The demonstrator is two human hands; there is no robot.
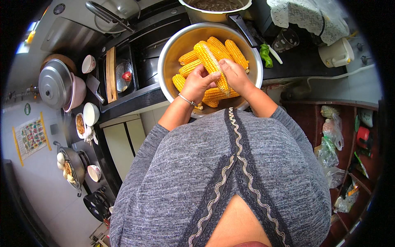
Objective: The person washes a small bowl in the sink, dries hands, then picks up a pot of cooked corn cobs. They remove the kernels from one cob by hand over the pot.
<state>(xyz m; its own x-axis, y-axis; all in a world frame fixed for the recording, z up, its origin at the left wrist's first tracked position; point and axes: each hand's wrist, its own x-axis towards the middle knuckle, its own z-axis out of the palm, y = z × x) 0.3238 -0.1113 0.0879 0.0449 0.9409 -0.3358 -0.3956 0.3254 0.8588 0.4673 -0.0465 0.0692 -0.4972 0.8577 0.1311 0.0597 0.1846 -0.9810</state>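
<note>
A large metal basin (166, 89) holds several ears of yellow corn (236, 52). Above them, my left hand (199, 81) and my right hand (234, 75) both grip one ear of corn (211, 60), which lies slanted between them. A pale strip runs along part of this ear, where kernels look absent. The left thumb lies across its lower half, and the right fingers press its right side. Under my hands, more ears lie against the basin's near wall, partly hidden.
A pressure cooker pot (216, 12) with a black handle stands behind the basin. Right of it lie a green-handled peeler (266, 56) and a glass (285, 40). At left are a sink with a faucet (108, 14), a wooden board (111, 74) and a cleaver (95, 88).
</note>
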